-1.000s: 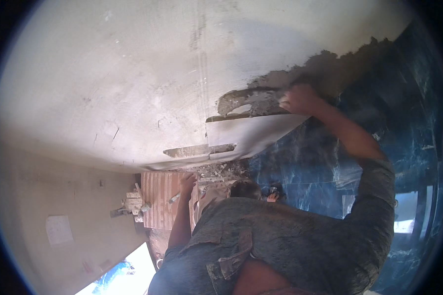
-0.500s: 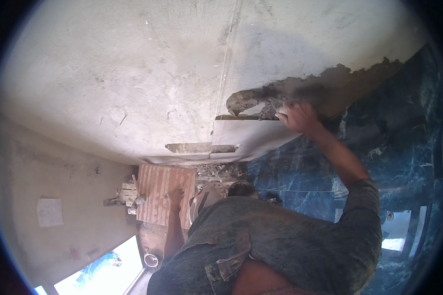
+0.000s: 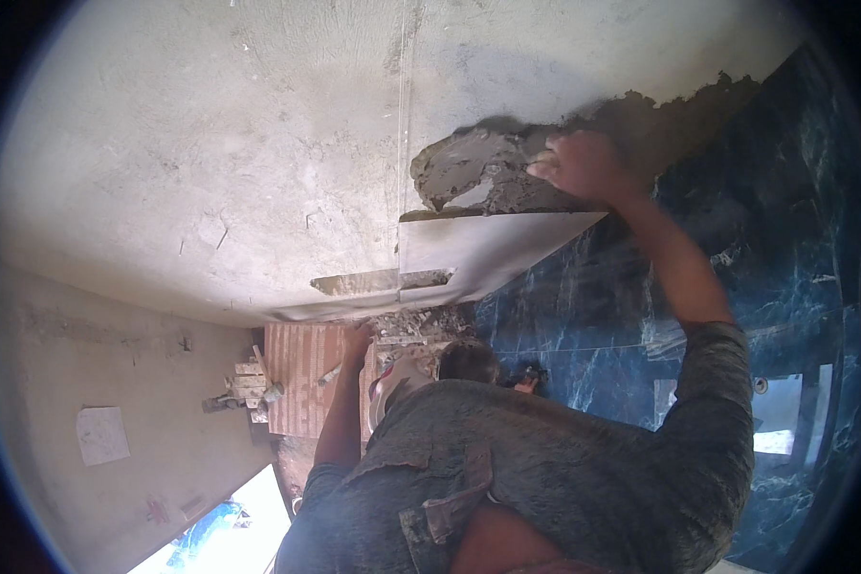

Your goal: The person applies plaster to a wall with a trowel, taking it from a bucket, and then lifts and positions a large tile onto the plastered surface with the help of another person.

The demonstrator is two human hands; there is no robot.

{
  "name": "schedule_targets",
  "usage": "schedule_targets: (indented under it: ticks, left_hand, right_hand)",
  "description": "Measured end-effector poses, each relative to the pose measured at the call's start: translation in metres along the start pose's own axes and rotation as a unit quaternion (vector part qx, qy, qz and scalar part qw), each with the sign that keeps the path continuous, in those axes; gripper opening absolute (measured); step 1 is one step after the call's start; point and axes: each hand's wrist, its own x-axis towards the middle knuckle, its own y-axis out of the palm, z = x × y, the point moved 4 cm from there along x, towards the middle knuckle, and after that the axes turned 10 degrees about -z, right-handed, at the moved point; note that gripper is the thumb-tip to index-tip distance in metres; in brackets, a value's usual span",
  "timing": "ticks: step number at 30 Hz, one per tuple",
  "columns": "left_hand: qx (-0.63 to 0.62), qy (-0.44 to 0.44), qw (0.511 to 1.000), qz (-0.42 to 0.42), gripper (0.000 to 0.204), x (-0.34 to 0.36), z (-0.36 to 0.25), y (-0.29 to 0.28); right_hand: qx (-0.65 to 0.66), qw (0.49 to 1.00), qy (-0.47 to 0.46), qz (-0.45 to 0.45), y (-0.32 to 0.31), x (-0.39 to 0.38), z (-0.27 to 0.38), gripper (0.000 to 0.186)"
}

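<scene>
Right hand [image 3: 584, 165] clenched, contents unclear; beside it mortar [image 3: 452, 170] grey, damp-looking, ragged-edged, unevenly smeared.

A pale paper sheet [image 3: 102, 435] hangs on the beige side wall [image 3: 187, 407], near a bright opening [image 3: 266, 507] with a blue patch [image 3: 201, 532]; small pale blocks [image 3: 249, 385] lie piled beside that wall.

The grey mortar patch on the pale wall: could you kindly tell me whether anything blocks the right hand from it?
Nothing visible blocks it: the right hand is at the grey mortar patch, though what it holds, if anything, is unclear.
</scene>
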Motion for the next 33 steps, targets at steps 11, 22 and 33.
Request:
schedule_targets:
  ticks: [11,22,33]
  left_hand:
    - [-0.099,-0.067,0.991,-0.062,0.037,-0.029,0.076,-0.045]
    - [-0.037,-0.012,0.995,-0.089,0.036,-0.031,0.064,-0.057]
    - [-0.073,-0.060,0.991,-0.093,0.038,-0.037,0.063,-0.065]
  right_hand:
    - [0.093,0.995,-0.012,-0.020,0.049,-0.068,0.015,0.051]
    - [0.078,0.987,0.047,-0.133,0.174,-0.068,0.047,0.042]
    - [0.114,0.968,0.111,-0.196,0.148,-0.064,0.056,0.042]
